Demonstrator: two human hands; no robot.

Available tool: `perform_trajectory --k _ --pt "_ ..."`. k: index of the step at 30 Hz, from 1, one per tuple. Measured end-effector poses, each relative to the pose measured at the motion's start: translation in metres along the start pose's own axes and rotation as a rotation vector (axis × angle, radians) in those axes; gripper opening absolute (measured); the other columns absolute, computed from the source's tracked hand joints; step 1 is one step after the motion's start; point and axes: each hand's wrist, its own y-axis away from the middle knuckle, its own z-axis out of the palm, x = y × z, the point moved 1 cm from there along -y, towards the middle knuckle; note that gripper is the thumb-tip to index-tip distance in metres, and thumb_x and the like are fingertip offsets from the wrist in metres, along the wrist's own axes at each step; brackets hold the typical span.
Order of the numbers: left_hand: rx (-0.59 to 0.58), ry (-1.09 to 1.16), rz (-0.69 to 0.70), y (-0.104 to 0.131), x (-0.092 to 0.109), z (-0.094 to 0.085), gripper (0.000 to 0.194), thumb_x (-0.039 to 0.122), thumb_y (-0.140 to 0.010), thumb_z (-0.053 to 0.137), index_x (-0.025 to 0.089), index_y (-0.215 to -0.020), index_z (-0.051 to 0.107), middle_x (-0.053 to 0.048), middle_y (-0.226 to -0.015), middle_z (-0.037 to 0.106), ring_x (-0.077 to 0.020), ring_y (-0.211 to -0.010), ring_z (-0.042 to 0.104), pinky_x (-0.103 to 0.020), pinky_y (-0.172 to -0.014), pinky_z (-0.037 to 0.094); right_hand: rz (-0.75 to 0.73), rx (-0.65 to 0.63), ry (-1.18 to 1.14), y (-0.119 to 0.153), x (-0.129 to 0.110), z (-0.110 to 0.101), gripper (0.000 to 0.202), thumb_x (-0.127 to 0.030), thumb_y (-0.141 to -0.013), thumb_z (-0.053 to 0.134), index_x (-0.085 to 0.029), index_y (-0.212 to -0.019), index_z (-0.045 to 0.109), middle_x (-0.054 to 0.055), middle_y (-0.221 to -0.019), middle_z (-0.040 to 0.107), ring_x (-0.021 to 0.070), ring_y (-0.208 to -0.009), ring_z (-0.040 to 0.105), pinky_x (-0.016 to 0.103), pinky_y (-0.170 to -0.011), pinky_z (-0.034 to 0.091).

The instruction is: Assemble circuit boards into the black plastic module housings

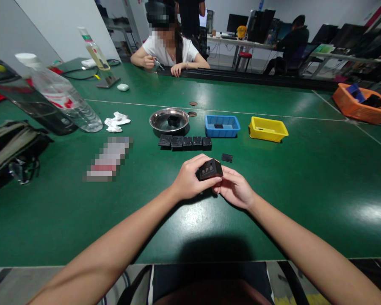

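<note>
Over the near part of the green table, a small black box (211,170) marked "SPD" is in my left hand (190,176), its thumb and fingers closed round it. My right hand (236,188) is closed at the box's right end, fingertips against it and partly hidden. Just beyond my hands lies a flat black piece (227,157). Several black boxes (187,143) stand in a row in front of a round metal dish (157,128), which holds another black part (173,120).
A blue bin (222,132) and a yellow bin (268,134) stand beyond my hands. An orange basket (347,103) is far right. Bottles (66,95), crumpled tissue (116,123) and a bag (12,148) are on the left. Another person (169,51) sits across the table.
</note>
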Motion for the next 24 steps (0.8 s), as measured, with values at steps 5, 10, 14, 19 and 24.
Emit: perform_trajectory --k 5,10,14,19,24 --pt "-0.005 -0.007 -0.011 0.0002 -0.0003 0.0001 0.029 0.037 -0.083 0.077 0.016 -0.103 0.070 -0.007 -0.095 0.072 -0.0199 -0.087 0.068 -0.033 -0.083 0.053 0.012 0.015 0.011 0.0004 -0.0002 0.0000 0.027 -0.036 -0.074 0.081 -0.018 -0.089 0.067 0.000 -0.070 0.063 0.0127 -0.060 0.056 0.024 -0.054 0.048" --pt "-0.009 -0.009 0.006 0.0005 -0.0018 0.0004 0.029 0.035 -0.082 0.079 0.016 -0.102 0.069 -0.007 -0.096 0.072 -0.0203 -0.089 0.068 -0.034 -0.084 0.053 0.000 0.018 0.023 0.0011 0.0001 -0.0012 0.025 -0.035 -0.074 0.081 -0.018 -0.084 0.065 0.000 -0.070 0.063 0.0124 -0.061 0.056 0.023 -0.054 0.046" --pt "-0.003 -0.001 0.013 0.0006 -0.0020 0.0002 0.029 0.035 -0.082 0.079 0.017 -0.102 0.069 -0.007 -0.097 0.072 -0.0203 -0.089 0.068 -0.033 -0.084 0.053 -0.011 0.023 0.016 0.0010 -0.0002 -0.0008 0.025 -0.034 -0.074 0.081 -0.017 -0.084 0.065 0.001 -0.071 0.063 0.0121 -0.062 0.056 0.023 -0.055 0.046" --pt "-0.005 0.004 0.002 0.0004 -0.0009 -0.0001 0.027 0.035 -0.083 0.078 0.015 -0.100 0.070 -0.006 -0.093 0.071 -0.0195 -0.085 0.066 -0.032 -0.081 0.052 -0.001 0.016 0.008 0.0010 -0.0006 0.0000 0.023 -0.033 -0.076 0.079 -0.017 -0.088 0.067 0.001 -0.071 0.063 0.0122 -0.061 0.057 0.023 -0.055 0.048" --pt "-0.009 0.007 -0.023 -0.0001 0.0003 -0.0004 0.028 0.037 -0.083 0.077 0.016 -0.100 0.070 -0.006 -0.092 0.070 -0.0195 -0.085 0.066 -0.032 -0.081 0.052 0.000 0.016 0.012 0.0013 -0.0011 0.0000 0.023 -0.033 -0.077 0.078 -0.018 -0.090 0.067 0.001 -0.072 0.063 0.0128 -0.062 0.057 0.024 -0.055 0.048"
